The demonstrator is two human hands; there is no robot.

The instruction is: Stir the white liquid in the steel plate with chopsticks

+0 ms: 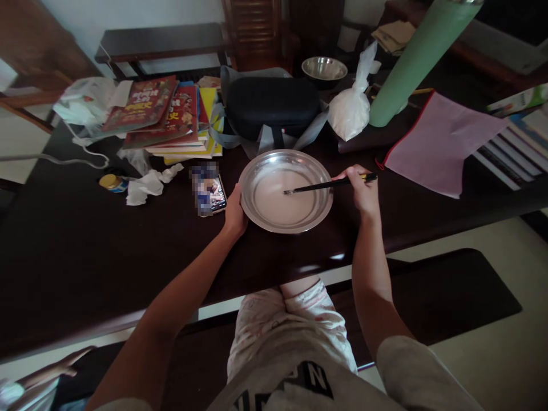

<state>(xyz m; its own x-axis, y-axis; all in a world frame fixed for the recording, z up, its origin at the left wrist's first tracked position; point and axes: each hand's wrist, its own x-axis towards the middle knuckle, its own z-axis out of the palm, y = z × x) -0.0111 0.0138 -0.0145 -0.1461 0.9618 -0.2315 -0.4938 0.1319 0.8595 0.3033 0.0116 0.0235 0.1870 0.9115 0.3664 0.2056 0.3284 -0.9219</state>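
Head view, looking down on a dark table (85, 257). Dead centre sits a metal bowl (286, 191), shallow and wide, with a pale whitish liquid (274, 200) pooled in its bottom. The left hand (235, 214) is pressed against the bowl's left rim, fingers wrapped on the edge, bracing it. The right hand (362, 188) is off the bowl's right rim, fingers pinched shut on a pair of dark chopsticks (329, 184). The sticks run nearly level over the bowl, tips down in the liquid near the middle.

Just left of the bowl, touching distance from the left hand, lies a phone (212, 194), face up, screen lit. Further left, a crumpled tissue (148, 184) and a small yellow-lidded jar (110, 182). Behind them, a stack of books (166, 117), red covers on top. Straight behind the bowl, a black case (272, 105). To its right, a knotted plastic bag (351, 108) of white stuff, a second metal bowl (324, 68) further back, and a tall green tube (417, 57) leaning across. A pink cloth (436, 142) lies flat at the right, near the right hand. Below the table edge, the person's knees in patterned shorts (282, 319).
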